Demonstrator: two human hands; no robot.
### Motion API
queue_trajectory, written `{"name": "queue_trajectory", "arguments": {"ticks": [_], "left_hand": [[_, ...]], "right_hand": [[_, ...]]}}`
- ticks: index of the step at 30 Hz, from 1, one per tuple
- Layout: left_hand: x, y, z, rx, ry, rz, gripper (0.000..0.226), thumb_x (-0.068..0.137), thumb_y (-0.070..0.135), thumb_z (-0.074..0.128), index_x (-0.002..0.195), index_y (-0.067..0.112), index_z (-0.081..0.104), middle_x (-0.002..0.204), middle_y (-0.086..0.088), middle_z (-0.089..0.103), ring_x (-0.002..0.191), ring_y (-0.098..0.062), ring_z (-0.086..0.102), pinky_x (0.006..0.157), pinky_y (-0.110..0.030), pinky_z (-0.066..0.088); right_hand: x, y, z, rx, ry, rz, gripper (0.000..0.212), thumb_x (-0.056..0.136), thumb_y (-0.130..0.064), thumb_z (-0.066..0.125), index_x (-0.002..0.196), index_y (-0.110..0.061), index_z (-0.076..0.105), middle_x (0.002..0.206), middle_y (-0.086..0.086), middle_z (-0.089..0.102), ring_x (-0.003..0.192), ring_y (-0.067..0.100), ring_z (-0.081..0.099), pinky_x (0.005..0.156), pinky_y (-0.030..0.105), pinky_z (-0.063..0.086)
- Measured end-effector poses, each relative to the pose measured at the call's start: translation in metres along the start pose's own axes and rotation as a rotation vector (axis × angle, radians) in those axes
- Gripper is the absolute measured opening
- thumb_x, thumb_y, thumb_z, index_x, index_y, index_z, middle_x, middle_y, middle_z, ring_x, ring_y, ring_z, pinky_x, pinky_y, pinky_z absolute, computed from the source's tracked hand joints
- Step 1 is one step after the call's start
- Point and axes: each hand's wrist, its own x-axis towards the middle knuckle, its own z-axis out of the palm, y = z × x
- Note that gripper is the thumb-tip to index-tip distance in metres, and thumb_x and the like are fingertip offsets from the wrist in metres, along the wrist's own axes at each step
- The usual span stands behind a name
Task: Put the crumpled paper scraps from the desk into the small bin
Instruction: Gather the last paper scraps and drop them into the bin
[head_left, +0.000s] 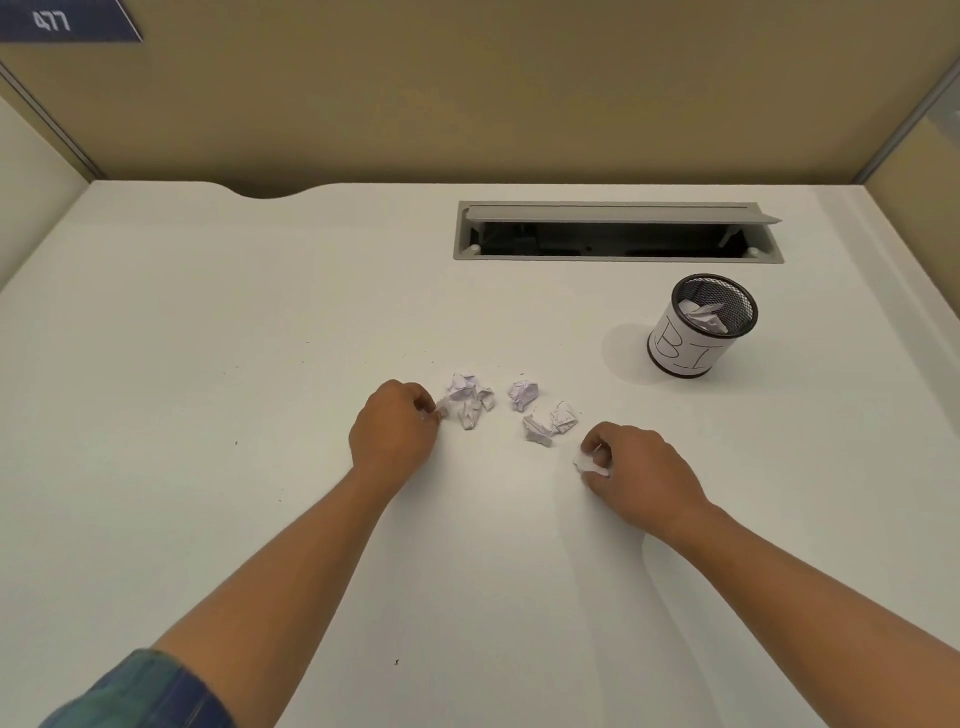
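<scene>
Several crumpled white paper scraps lie mid-desk: one cluster (470, 399) on the left, a single ball (523, 395), and a pair (550, 423) nearer me. My left hand (395, 431) is curled beside the left cluster and pinches a small scrap (442, 410) at its fingertips. My right hand (636, 475) grips another crumpled scrap (589, 463) just right of the pair. The small bin (698, 330), a black mesh cup wrapped in white paper with hand-drawn letters, stands at the right with crumpled paper (704, 317) inside.
An open grey cable hatch (618, 231) is set into the white desk (260, 338) behind the bin. Beige partition walls (467, 88) close off the back and both sides. Tiny dark specks dot the desk surface.
</scene>
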Motion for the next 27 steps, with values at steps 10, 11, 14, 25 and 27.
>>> {"name": "queue_trajectory", "arguments": {"ticks": [10, 11, 14, 25, 27], "left_hand": [[-0.026, 0.011, -0.01, -0.137, 0.081, 0.051, 0.019, 0.076, 0.044, 0.07, 0.066, 0.03, 0.061, 0.052, 0.004, 0.061, 0.049, -0.01, 0.059, 0.045, -0.023, 0.039], [-0.027, 0.014, -0.01, -0.161, 0.082, 0.055, 0.018, 0.076, 0.042, 0.07, 0.066, 0.031, 0.061, 0.05, 0.004, 0.061, 0.046, -0.008, 0.058, 0.045, -0.023, 0.041], [-0.029, 0.023, -0.007, -0.215, 0.071, 0.079, 0.016, 0.079, 0.036, 0.07, 0.069, 0.032, 0.059, 0.053, 0.013, 0.062, 0.049, -0.006, 0.058, 0.048, -0.026, 0.046], [-0.021, 0.074, 0.007, -0.3, 0.046, 0.217, 0.017, 0.084, 0.031, 0.071, 0.074, 0.034, 0.058, 0.076, 0.02, 0.066, 0.054, 0.0, 0.057, 0.054, -0.025, 0.045], [-0.019, 0.084, 0.008, -0.303, 0.041, 0.245, 0.016, 0.085, 0.032, 0.071, 0.075, 0.034, 0.058, 0.08, 0.021, 0.066, 0.052, -0.001, 0.056, 0.054, -0.026, 0.045]], "right_hand": [[-0.005, 0.022, -0.025, 0.219, 0.102, 0.02, 0.011, 0.082, -0.029, 0.071, 0.072, -0.032, 0.068, 0.069, -0.015, 0.067, 0.063, 0.002, 0.059, 0.06, 0.025, 0.051], [-0.003, 0.027, -0.035, 0.247, 0.155, 0.007, 0.011, 0.082, -0.027, 0.072, 0.072, -0.031, 0.069, 0.069, -0.016, 0.068, 0.061, 0.002, 0.059, 0.06, 0.022, 0.05], [0.009, 0.043, -0.071, 0.31, 0.35, -0.042, 0.014, 0.081, -0.02, 0.075, 0.073, -0.029, 0.07, 0.071, -0.015, 0.069, 0.063, 0.003, 0.06, 0.06, 0.013, 0.046], [0.073, 0.076, -0.152, 0.13, 0.472, -0.045, 0.012, 0.087, -0.021, 0.07, 0.098, -0.02, 0.075, 0.084, -0.006, 0.069, 0.076, 0.011, 0.064, 0.072, 0.027, 0.054], [0.077, 0.079, -0.153, 0.164, 0.429, -0.032, 0.016, 0.086, -0.017, 0.069, 0.101, -0.02, 0.074, 0.082, -0.011, 0.068, 0.076, 0.003, 0.064, 0.069, 0.016, 0.049]]}}
